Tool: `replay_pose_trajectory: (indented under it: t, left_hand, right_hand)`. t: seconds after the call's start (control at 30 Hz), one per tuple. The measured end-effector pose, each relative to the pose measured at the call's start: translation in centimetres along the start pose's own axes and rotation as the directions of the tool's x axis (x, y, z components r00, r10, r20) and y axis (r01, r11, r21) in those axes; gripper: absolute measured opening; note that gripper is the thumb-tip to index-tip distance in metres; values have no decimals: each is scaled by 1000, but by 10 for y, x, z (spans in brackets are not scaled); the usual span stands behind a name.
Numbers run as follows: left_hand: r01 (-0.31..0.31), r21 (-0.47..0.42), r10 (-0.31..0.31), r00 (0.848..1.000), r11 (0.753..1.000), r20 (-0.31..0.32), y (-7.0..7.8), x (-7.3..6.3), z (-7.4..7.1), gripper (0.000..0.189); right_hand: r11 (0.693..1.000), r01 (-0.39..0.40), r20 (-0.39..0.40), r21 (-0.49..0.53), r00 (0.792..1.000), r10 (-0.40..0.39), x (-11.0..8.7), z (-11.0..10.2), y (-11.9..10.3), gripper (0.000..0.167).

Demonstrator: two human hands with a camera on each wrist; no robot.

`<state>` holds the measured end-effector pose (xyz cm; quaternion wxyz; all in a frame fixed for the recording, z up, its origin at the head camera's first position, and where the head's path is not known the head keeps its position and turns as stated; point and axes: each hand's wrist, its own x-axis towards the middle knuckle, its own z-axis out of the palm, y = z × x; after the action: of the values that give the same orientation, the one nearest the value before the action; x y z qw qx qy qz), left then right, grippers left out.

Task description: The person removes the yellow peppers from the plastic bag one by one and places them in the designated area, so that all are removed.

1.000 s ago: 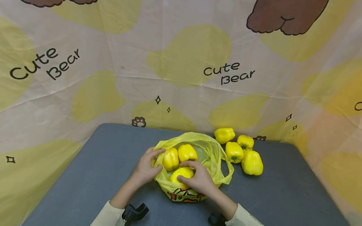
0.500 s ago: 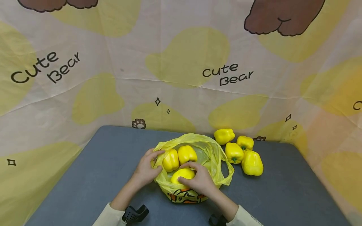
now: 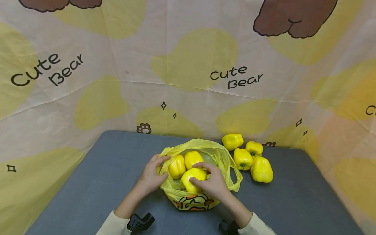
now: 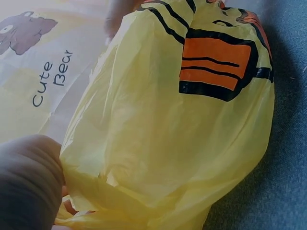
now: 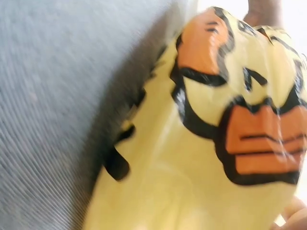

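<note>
A thin yellow plastic bag (image 3: 226, 166) stands open-mouthed on the table, its printed side also filling the left wrist view (image 4: 144, 134). My left hand (image 3: 152, 174) holds the bag's left rim, fingers over the edge and thumb apart. In the bag's mouth, my right hand (image 3: 214, 181) grips a yellow bell pepper (image 3: 192, 179) between thumb and fingers. Two more peppers lie behind it in the bag, a left pepper (image 3: 177, 167) and a right pepper (image 3: 193, 159). The right wrist view shows the bag's orange-and-black print (image 5: 264, 143), with a bit of hand at the edge.
Several loose yellow bell peppers, among them a large pepper (image 3: 261, 169), lie on the grey table (image 3: 126, 150) right of the bag. A printed cloth (image 3: 188, 65) hangs behind the table. Black wrist devices (image 3: 140, 222) sit below both hands.
My right hand has lifted slightly up and to the right, and the gripped pepper has risen and turned with it. My left hand stays at the bag's rim.
</note>
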<state>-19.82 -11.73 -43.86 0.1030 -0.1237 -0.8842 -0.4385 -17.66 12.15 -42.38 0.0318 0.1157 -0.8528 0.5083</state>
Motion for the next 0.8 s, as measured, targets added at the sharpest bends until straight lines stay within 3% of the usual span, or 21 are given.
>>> replay_pose_trajectory:
  t: [0.33, 0.8]
  left_hand:
    - [3, -3, -3, 1000, 1000, 5, 3, 0, -2, 53]
    - [-21, -2, 21, 1000, 1000, -20, 1, 1, -2, 54]
  right_hand:
    - [996, 90, -27, 27, 996, -89, 2, -23, -7, 38]
    - [991, 137, -96, -13, 986, -137, 4, -44, -12, 37]
